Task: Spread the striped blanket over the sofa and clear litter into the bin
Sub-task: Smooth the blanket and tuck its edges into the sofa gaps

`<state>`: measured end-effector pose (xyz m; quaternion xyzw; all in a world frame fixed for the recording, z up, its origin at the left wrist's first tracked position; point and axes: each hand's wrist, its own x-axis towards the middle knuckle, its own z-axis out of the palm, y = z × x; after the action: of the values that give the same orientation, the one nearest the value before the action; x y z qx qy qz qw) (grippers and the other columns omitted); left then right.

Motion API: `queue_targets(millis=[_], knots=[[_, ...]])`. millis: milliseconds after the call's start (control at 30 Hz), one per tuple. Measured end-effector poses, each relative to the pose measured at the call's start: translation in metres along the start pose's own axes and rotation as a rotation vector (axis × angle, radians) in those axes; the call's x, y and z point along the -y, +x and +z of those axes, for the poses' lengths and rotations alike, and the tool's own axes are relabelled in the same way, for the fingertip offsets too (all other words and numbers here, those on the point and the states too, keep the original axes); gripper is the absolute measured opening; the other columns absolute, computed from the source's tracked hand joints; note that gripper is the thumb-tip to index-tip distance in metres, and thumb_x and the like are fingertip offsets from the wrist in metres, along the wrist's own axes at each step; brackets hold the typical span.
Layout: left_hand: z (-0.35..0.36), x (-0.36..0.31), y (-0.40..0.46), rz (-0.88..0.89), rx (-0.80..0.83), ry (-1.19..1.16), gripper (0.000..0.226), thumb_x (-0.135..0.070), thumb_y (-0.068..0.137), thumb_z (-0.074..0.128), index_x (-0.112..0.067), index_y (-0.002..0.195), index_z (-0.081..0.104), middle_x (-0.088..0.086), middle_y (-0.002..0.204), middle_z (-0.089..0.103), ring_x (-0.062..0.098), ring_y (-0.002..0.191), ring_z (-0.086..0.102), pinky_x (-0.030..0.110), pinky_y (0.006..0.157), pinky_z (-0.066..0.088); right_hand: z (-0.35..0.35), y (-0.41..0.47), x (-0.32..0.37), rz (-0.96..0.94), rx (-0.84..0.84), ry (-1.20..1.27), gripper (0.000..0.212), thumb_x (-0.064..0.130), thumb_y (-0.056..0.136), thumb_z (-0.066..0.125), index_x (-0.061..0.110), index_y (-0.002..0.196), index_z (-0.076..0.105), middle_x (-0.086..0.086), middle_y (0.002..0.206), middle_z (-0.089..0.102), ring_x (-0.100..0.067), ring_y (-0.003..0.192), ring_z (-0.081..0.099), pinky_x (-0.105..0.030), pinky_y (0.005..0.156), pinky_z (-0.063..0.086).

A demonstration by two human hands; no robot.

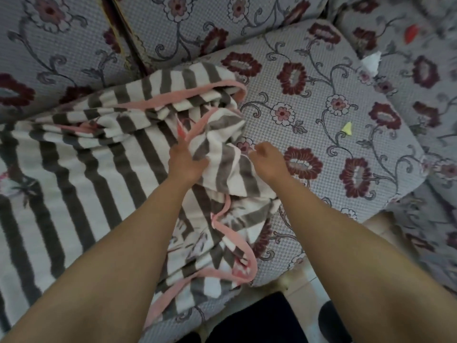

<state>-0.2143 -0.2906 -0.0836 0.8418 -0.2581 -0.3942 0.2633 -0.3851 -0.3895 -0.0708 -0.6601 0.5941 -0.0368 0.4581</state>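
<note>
One grey waffle-weave sofa (321, 100) patterned with maroon and pink flowers, filling the view; several cushions (61, 45) visible along the back, exact number unclear. One grey-and-white striped fleece blanket (74, 174) with pink edging, spread flat over the left seat, bunched and folded at its right edge near mid-frame. Two bare forearms reaching in from below. Left hand (184, 162) gripping a fold of the bunched blanket, fingers curled into the cloth. Right hand (268, 160) just beside it, fingertips pinching the blanket's pale edge. Three litter scraps on the uncovered right side: one white crumpled paper (371, 61), one red scrap (411, 33), one small yellow scrap (347, 128), all well apart.
</note>
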Motion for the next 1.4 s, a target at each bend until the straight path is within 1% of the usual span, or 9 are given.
queue_targets(millis=[167, 300, 467, 600, 767, 867, 1033, 1200, 1400], knots=[[0.023, -0.024, 0.009, -0.123, 0.153, -0.056, 0.042, -0.016, 0.07, 0.074, -0.013, 0.108, 0.056, 0.007, 0.105, 0.064, 0.032, 0.106, 0.06, 0.04, 0.083, 0.053, -0.009, 0.056, 0.032, 0.04, 0.075, 0.187, 0.056, 0.033, 0.093, 0.054, 0.011, 0.142, 0.036, -0.012, 0.137, 0.049, -0.02, 0.105, 0.055, -0.034, 0.093, 0.043], [0.045, -0.049, 0.002, -0.08, 0.309, 0.03, 0.029, -0.009, 0.055, 0.068, -0.006, 0.082, 0.058, 0.009, 0.086, 0.06, 0.027, 0.081, 0.059, 0.029, 0.056, 0.047, -0.011, 0.103, 0.06, 0.058, 0.191, 0.234, 0.064, 0.03, 0.088, 0.061, 0.011, 0.143, 0.034, -0.012, 0.144, 0.045, -0.028, 0.128, 0.047, -0.035, 0.101, 0.041], [0.083, -0.071, -0.016, 0.023, 0.532, 0.211, 0.071, -0.012, 0.065, 0.066, -0.011, 0.131, 0.041, 0.008, 0.122, 0.053, 0.028, 0.103, 0.055, 0.044, 0.086, 0.052, 0.002, 0.138, 0.077, 0.007, 0.303, 0.188, 0.077, 0.014, 0.077, 0.075, 0.007, 0.141, 0.031, -0.01, 0.137, 0.049, -0.024, 0.124, 0.049, -0.023, 0.091, 0.038], [0.1, -0.072, -0.026, -0.01, 0.631, 0.25, 0.065, -0.016, 0.065, 0.068, -0.01, 0.124, 0.043, 0.009, 0.117, 0.053, 0.027, 0.097, 0.057, 0.045, 0.083, 0.054, 0.0, 0.145, 0.076, -0.052, 0.523, -0.19, 0.055, 0.01, 0.08, 0.068, 0.0, 0.129, 0.046, -0.017, 0.127, 0.056, -0.03, 0.113, 0.056, -0.026, 0.082, 0.044], [0.119, -0.121, -0.025, 0.028, 0.427, 0.11, 0.035, -0.017, 0.07, 0.068, -0.01, 0.096, 0.046, 0.005, 0.093, 0.047, 0.019, 0.074, 0.049, 0.029, 0.059, 0.04, -0.072, 0.169, 0.087, -0.296, -0.002, -0.087, 0.022, 0.017, 0.09, 0.055, 0.004, 0.107, 0.056, -0.017, 0.107, 0.061, -0.026, 0.099, 0.058, -0.028, 0.085, 0.044], [0.156, -0.181, -0.019, 0.163, 0.425, -0.034, 0.04, -0.024, 0.07, 0.071, -0.015, 0.101, 0.047, 0.004, 0.101, 0.048, 0.024, 0.089, 0.053, 0.03, 0.07, 0.047, -0.14, 0.191, 0.081, -0.396, -0.175, -0.161, 0.032, 0.015, 0.089, 0.056, -0.003, 0.115, 0.051, -0.022, 0.116, 0.059, -0.031, 0.105, 0.058, -0.032, 0.08, 0.043], [0.204, -0.227, -0.016, 0.116, 0.699, -0.045, 0.086, -0.062, 0.072, 0.066, -0.023, 0.141, 0.033, -0.01, 0.149, 0.018, 0.014, 0.136, 0.023, 0.023, 0.103, 0.03, -0.21, 0.217, 0.038, -0.349, 0.023, -0.544, 0.032, 0.011, 0.08, 0.07, -0.002, 0.107, 0.059, -0.02, 0.11, 0.064, -0.032, 0.099, 0.06, -0.026, 0.069, 0.036], [0.165, -0.192, 0.003, 0.091, 0.138, 0.087, 0.03, -0.02, 0.088, 0.059, -0.012, 0.116, 0.064, 0.006, 0.124, 0.061, 0.024, 0.117, 0.056, 0.025, 0.097, 0.042, -0.218, 0.223, 0.014, -0.246, 0.295, -0.747, 0.038, 0.013, 0.077, 0.069, 0.005, 0.113, 0.062, -0.017, 0.124, 0.06, -0.033, 0.114, 0.056, -0.03, 0.085, 0.044], [0.086, -0.17, 0.046, 0.063, -0.289, 0.185, 0.037, -0.003, 0.084, 0.052, -0.008, 0.119, 0.063, 0.016, 0.124, 0.061, 0.032, 0.116, 0.057, 0.035, 0.102, 0.043, -0.178, 0.228, 0.023, -0.321, 0.265, -0.533, 0.033, 0.019, 0.088, 0.053, 0.007, 0.119, 0.052, -0.014, 0.123, 0.057, -0.031, 0.115, 0.053, -0.031, 0.087, 0.038]])
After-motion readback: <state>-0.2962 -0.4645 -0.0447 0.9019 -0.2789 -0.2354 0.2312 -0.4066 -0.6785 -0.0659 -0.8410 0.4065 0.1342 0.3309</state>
